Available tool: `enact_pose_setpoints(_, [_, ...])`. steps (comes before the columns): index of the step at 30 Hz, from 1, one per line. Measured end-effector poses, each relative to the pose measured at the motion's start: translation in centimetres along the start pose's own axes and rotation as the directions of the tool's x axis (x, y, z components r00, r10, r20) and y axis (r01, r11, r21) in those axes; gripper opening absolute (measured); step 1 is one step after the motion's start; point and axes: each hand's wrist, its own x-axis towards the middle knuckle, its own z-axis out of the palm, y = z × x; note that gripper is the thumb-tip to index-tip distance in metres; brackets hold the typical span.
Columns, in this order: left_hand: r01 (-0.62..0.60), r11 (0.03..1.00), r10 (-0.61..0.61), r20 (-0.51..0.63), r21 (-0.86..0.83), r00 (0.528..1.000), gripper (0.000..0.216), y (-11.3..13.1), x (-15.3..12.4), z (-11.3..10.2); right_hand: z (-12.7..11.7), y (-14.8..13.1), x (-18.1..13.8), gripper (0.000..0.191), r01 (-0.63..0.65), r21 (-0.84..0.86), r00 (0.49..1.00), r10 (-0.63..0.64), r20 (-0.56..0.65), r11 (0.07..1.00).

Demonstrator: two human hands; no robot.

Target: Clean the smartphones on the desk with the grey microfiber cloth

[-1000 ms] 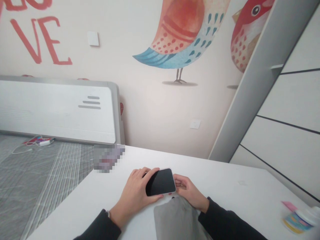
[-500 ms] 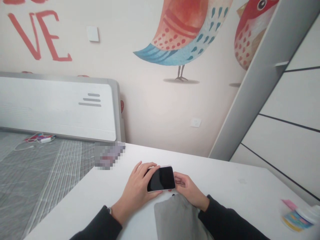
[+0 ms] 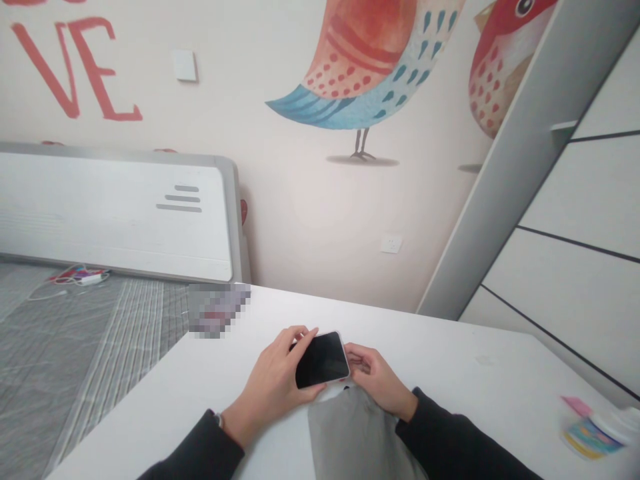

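Wht tbl [image 3: 430, 360]: L fingers [image 3: 305, 344] grip blk-scrn, pale-rimmed phone [image 3: 323, 360]; R fingers [image 3: 359, 352] bent, hold unclear.

Painted birds [image 3: 360, 80], red letters [image 3: 103, 70] and a socket [image 3: 391, 245] mark the pale far wall [image 3: 310, 220]. Left, a white headboard [image 3: 110, 213] backs a grey bed [image 3: 120, 333]; right stands a panelled wardrobe [image 3: 575, 300], near it a white surface [image 3: 440, 373].

Soft, even light, faint shadows

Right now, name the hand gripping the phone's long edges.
The left hand: its thumb is at the near edge of the phone, its fingers at the far edge. The right hand sits by the phone's right end.
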Motion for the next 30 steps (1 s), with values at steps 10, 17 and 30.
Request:
enact_pose_setpoints(10, [0.165, 0.935, -0.18, -0.018, -0.313, 0.984, 0.061, 0.3, 0.6, -1.0, 0.1, 1.2, 0.3, 0.034, -0.027, -0.141, 0.995, 0.013, -0.096, 0.99])
enact_pose_setpoints(17, [0.356, 0.662, -0.506, -0.043, -0.66, 0.861, 0.061, 0.4, 1.0, -1.3, -2.1, -0.1, 0.2, 0.04, -0.076, -0.483, 0.954, -0.076, -0.288, 0.872])
enact_pose_setpoints(30, [0.482, -0.212, -0.731, 0.465, -0.85, 0.499, 0.023, 0.2, 2.0, -1.7, 8.3, 0.8, -9.3, 0.085, 0.324, -0.906, 0.939, -0.207, 0.274, 0.273])
